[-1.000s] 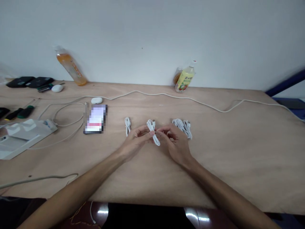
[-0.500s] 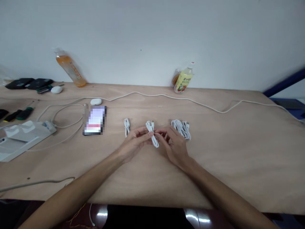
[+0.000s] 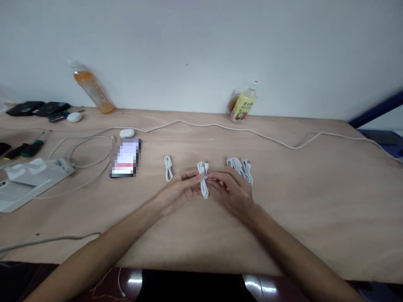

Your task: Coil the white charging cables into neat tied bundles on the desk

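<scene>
A small bundled white cable [image 3: 203, 179] stands between my two hands over the middle of the wooden table [image 3: 315, 201]. My left hand [image 3: 179, 191] pinches the bundle from the left with thumb and fingers. My right hand [image 3: 234, 189] pinches it from the right, fingers curled round its middle. A tied white cable [image 3: 168, 167] lies on the table to the left of my hands. A looser heap of white cables [image 3: 241, 167] lies just beyond my right hand.
A phone [image 3: 125, 158] lies left of the cables, with a white earbud case [image 3: 127, 133] behind it. A long white cord [image 3: 252, 132] runs across the table. Two drink bottles [image 3: 92, 89] [image 3: 243, 104] lean at the wall. Tools and a plastic bag [image 3: 28, 178] sit far left.
The bundle has been turned more upright between my fingers and my right hand has closed in tighter on it. The view shifted slightly.
</scene>
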The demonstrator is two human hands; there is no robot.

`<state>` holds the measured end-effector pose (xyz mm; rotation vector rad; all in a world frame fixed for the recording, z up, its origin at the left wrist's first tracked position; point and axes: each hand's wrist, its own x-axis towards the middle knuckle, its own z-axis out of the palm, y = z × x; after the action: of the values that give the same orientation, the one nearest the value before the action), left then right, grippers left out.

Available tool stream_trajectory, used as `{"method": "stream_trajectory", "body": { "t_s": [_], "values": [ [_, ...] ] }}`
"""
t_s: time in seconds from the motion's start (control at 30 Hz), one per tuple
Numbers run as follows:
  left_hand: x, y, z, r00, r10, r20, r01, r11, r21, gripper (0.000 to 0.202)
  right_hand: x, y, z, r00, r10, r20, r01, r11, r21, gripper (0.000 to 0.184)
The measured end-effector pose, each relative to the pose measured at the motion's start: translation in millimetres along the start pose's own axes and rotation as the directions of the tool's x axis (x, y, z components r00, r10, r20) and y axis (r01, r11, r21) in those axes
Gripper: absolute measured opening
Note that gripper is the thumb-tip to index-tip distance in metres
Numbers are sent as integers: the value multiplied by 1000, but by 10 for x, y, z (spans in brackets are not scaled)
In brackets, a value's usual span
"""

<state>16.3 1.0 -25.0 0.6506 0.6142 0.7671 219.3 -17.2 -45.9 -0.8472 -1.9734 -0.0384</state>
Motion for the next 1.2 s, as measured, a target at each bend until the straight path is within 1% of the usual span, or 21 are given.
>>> {"method": "stream_trajectory", "body": {
  "t_s": [0.07,0.2,0.3,0.43,0.5,0.63,0.73,0.83,0.9,1.03,1.1,1.2],
  "values": [
    [-7,12,9,999,-26,18,27,1000,-15,30,6,14,-13,999,-51,-9,51,999,-1,22],
    [-23,28,19,994,-85,65,88,995,-38,23,0,48,-43,994,-107,-13,107,994,28,26],
    [-23,24,15,988,-131,80,135,990,-49,20,-4,55,-66,987,-161,-10,161,986,29,24],
    [-11,11,5,986,-147,77,151,987,-50,18,1,38,-93,979,-204,6,204,979,-17,21],
    [-8,10,3,987,-146,72,150,987,-54,16,-5,35,-109,977,-210,18,211,977,-33,24],
    [-10,19,9,989,-143,28,145,987,-71,10,-46,47,-141,979,-194,63,197,979,-53,35],
    [-7,29,15,991,-136,-1,135,986,-93,8,-64,47,-143,978,-199,64,202,979,-41,41],
    [3,39,16,990,-135,-27,132,986,-102,6,-50,30,-126,984,-163,73,166,986,-30,44],
    [13,42,17,991,-129,-27,126,987,-103,4,-30,17,-115,986,-145,82,148,989,-26,44],
    [31,30,26,988,-148,-52,140,981,-135,5,-7,17,-119,986,-157,62,158,987,-18,37],
    [39,20,30,981,-183,-66,171,972,-160,9,-13,26,-132,985,-162,56,163,986,-21,33],
    [50,15,19,972,-226,-60,214,963,-162,18,-32,30,-142,976,-205,70,207,978,-26,33]
  ]
}}
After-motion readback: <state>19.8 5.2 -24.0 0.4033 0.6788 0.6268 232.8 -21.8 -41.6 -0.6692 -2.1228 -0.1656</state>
